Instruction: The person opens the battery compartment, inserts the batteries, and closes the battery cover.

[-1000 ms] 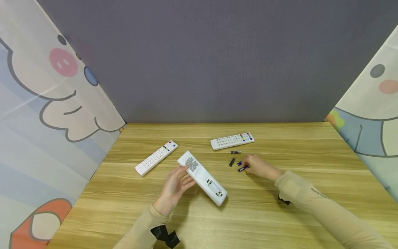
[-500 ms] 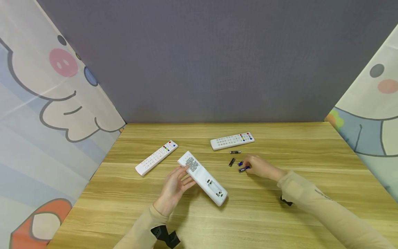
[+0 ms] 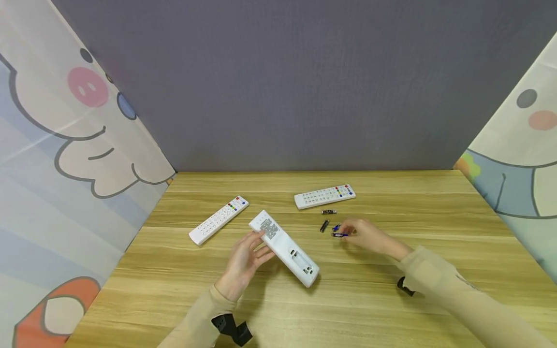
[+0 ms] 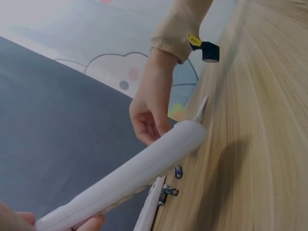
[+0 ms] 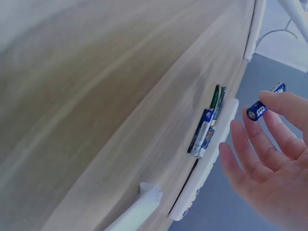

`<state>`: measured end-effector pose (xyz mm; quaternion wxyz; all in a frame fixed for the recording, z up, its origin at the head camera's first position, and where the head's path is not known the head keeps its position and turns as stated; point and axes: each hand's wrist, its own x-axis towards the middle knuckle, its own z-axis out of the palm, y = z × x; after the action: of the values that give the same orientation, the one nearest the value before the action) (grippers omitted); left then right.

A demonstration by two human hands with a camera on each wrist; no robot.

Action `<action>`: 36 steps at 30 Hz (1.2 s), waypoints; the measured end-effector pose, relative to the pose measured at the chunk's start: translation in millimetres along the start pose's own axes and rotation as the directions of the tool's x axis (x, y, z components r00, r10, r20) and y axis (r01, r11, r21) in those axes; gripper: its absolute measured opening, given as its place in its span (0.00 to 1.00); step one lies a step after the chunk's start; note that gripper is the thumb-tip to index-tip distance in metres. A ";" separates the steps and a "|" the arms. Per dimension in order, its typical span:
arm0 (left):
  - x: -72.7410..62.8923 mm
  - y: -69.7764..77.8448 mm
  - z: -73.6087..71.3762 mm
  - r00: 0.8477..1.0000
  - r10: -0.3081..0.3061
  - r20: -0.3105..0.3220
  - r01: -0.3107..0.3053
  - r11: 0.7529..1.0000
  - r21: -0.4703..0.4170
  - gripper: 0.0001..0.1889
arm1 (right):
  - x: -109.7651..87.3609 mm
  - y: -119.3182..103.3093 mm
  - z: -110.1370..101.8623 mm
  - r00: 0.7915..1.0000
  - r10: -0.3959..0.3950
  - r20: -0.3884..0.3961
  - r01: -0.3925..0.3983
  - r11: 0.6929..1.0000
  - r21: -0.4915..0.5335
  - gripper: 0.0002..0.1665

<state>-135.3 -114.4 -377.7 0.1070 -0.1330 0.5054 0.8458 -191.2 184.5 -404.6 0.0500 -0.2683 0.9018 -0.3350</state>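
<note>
Your left hand (image 3: 241, 267) has fingers and thumb closed round the edge of the white remote (image 3: 283, 249), near its label end. Remote is up off the table (image 3: 304, 319), tilted, back face showing, uncovered battery bay (image 3: 301, 262) at the end nearest you. Should be light, stiff, smooth plastic; hold it by the edges, clear of the bay. Contacts look like the fragile bit, don't lever on them.

Your right hand (image 3: 365, 236) is partly closed, pinching a blue battery (image 5: 257, 109) between thumb and fingertips. Expect it rigid, small, a bit heavy for its size, prone to roll. Grip mid-barrel, leave the ends free.

Just beyond: another blue battery (image 3: 336, 227) and a dark battery (image 3: 325, 225), loose on the wood. Left of those, a second remote (image 3: 219, 220), buttons up. Further back, another dark battery (image 3: 329, 211), then a third remote (image 3: 325, 196), buttons up. Grey panel (image 3: 304, 87) behind.
</note>
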 end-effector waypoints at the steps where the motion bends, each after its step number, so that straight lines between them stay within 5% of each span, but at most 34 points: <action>1: 0.0 0.0 0.1 1.000 -0.001 -0.001 0.001 1.000 0.001 0.14 | -1.1 -1.3 0.0 1.000 -0.002 -0.005 0.002 1.000 0.008 0.08; 22: -2.7 2.4 4.4 1.000 -0.002 0.007 0.002 0.999 -0.044 0.18 | -22.9 -45.3 8.4 0.987 -0.069 -0.145 0.076 0.996 0.037 0.06; 30: -3.6 3.0 9.2 1.000 0.018 0.024 -0.017 0.999 -0.050 0.17 | -29.8 -58.5 12.9 0.940 -0.198 -0.278 0.208 0.978 0.004 0.10; 36: -4.5 3.2 11.8 0.999 0.016 0.032 -0.014 0.998 -0.053 0.18 | -33.6 -64.6 15.9 0.918 -0.236 -0.319 0.226 0.972 -0.070 0.12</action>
<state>-133.4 -105.6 -368.2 0.1054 -0.1184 0.4820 0.8617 -129.3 152.0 -379.1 -0.1434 -0.3146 0.8650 -0.3637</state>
